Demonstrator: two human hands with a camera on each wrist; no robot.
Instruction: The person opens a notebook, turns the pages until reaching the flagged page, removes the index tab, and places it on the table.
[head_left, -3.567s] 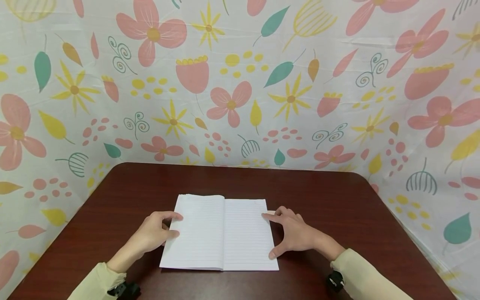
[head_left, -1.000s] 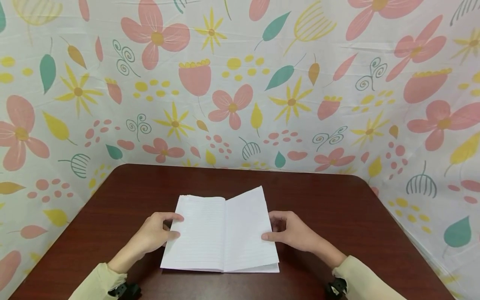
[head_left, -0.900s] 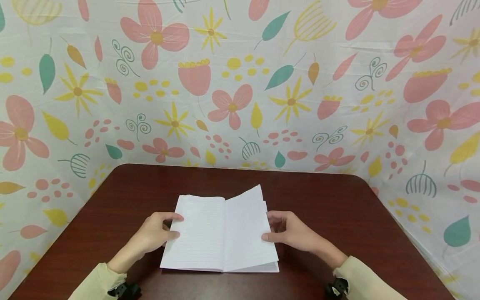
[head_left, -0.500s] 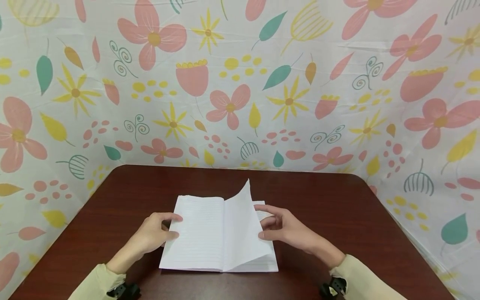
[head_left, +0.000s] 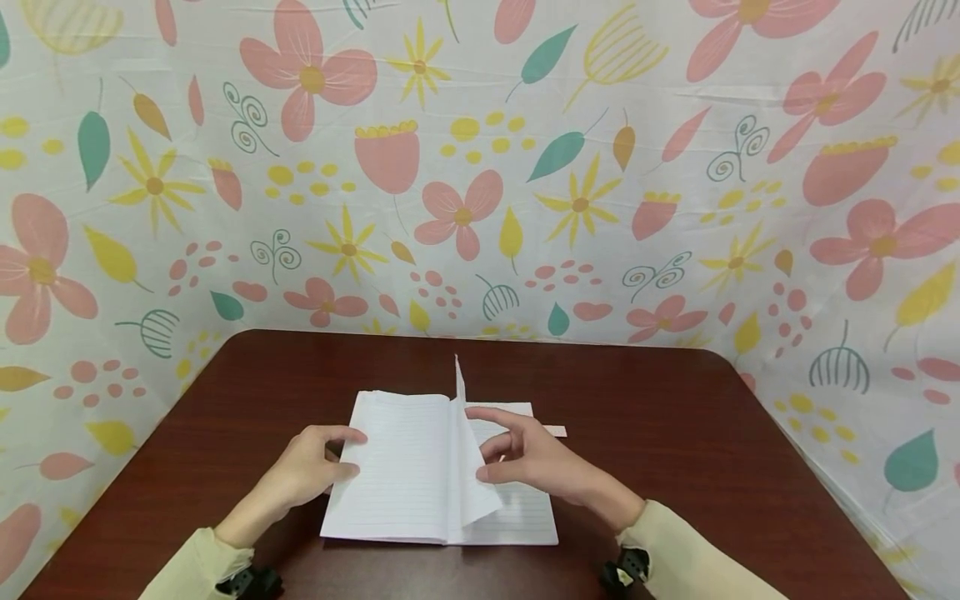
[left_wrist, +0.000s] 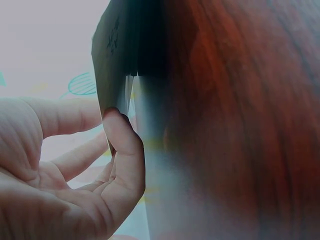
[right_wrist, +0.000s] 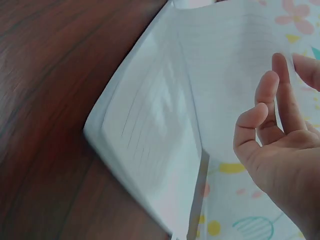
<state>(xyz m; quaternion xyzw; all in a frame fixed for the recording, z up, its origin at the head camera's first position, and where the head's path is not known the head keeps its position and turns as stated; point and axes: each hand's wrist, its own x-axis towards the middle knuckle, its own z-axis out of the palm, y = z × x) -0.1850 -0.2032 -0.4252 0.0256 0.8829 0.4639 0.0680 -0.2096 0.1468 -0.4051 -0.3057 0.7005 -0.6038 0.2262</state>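
White paper is forming an open notebook (head_left: 397,483) on the dark brown table (head_left: 300,367), its spine running from twelve to six between both hands. One raised page (head_left: 468,479) is standing nearly upright beside that spine, its long axis also running from twelve to six. From the right hand (head_left: 540,458) this page is lying at nine o'clock, and the right hand is sitting nearer to it than the left. The right thumb and fingers are standing about the page's free edge, with thumb and index tips well apart; whether they are pinching it, I cannot tell. At the notebook's nine o'clock edge, the left hand (head_left: 307,464) is holding firm between thumb and fingers. Thin and faintly ruled, the page is curving to a pointed far corner. A pale strip (head_left: 556,431) is showing beyond the notebook at about two o'clock. Glossy, reddish wood grain is running across the table; at twelve, creased floral cloth (head_left: 480,75) is hanging.
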